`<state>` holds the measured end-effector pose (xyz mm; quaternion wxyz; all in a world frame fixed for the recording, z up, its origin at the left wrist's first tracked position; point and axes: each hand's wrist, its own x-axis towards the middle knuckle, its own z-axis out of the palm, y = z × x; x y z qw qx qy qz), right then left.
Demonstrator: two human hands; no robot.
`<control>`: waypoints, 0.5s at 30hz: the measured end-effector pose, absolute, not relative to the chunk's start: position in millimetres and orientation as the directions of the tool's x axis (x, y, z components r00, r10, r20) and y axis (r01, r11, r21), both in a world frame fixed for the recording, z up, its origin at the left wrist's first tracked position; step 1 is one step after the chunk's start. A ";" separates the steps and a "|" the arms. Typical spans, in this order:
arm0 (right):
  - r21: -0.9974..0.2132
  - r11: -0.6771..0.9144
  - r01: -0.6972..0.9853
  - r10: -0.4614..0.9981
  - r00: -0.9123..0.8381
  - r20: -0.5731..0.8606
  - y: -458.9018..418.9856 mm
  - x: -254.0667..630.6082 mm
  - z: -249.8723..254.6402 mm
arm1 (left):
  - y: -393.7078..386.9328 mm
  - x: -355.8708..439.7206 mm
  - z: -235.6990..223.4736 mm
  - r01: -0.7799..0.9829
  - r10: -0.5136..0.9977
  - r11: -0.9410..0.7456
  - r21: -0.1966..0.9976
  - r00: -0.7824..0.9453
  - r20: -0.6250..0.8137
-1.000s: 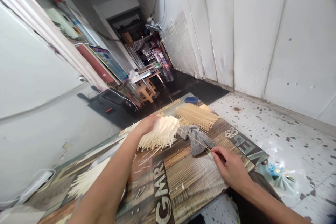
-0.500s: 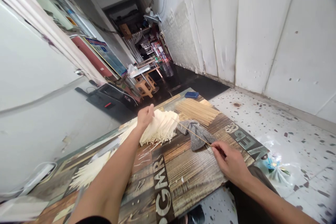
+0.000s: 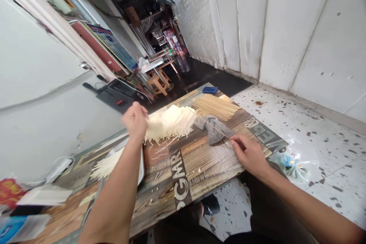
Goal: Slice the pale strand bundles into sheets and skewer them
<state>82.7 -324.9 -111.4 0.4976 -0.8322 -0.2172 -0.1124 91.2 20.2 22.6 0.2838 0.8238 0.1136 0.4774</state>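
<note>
My right hand (image 3: 250, 154) pinches the near end of a thin bamboo skewer (image 3: 219, 129) over the table's right half. The skewer points up and left across a crumpled grey cloth (image 3: 216, 133) toward a pale heap of enoki mushrooms (image 3: 174, 122). My left hand (image 3: 135, 121) is closed, slightly blurred, at the heap's left end; whatever its fingers hold is hidden. Behind the cloth lies a spread of bare bamboo skewers (image 3: 215, 107). More enoki (image 3: 104, 166) lies on a metal tray (image 3: 142, 169), partly covered by my left forearm.
The wood-patterned table (image 3: 211, 167) has loose mushroom bits near its middle. A blue box (image 3: 210, 90) sits at its far corner. At the left are a red packet (image 3: 11, 192) and a blue-and-white packet (image 3: 23, 228). A plastic bag (image 3: 299, 169) is on the floor at right.
My left hand has moved left from the top of the mushroom heap to its left end. My right hand still holds the skewer. The view has shifted, showing more of the near left.
</note>
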 end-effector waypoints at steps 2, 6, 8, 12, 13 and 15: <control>-0.780 -0.401 0.481 0.256 0.876 0.409 -327.0 79.9 -107.9 | 14.6 66.4 34.6 -0.140 0.483 -0.784 0.605 0.473 0.737; -0.781 -0.403 0.478 0.317 0.873 0.371 -334.3 66.8 -100.3 | -2.4 22.8 42.2 -0.111 0.397 -0.817 0.566 0.604 0.691; -0.772 -0.434 0.465 0.346 0.877 0.333 -339.2 56.9 -99.1 | -15.2 10.5 30.0 -0.065 0.312 -0.854 0.517 0.731 0.607; -0.723 -0.534 0.438 0.367 0.891 0.269 -348.9 37.0 -104.8 | -48.7 15.0 -23.4 -0.069 0.107 -0.899 0.433 0.923 0.370; -0.705 -0.555 0.442 0.374 0.889 0.263 -351.0 32.7 -107.1 | -57.4 21.5 -38.0 -0.076 0.054 -0.908 0.411 0.954 0.296; -0.667 -0.586 0.461 0.405 0.879 0.252 -355.0 24.9 -111.1 | -72.8 37.5 -61.6 -0.098 -0.038 -0.928 0.359 0.985 0.170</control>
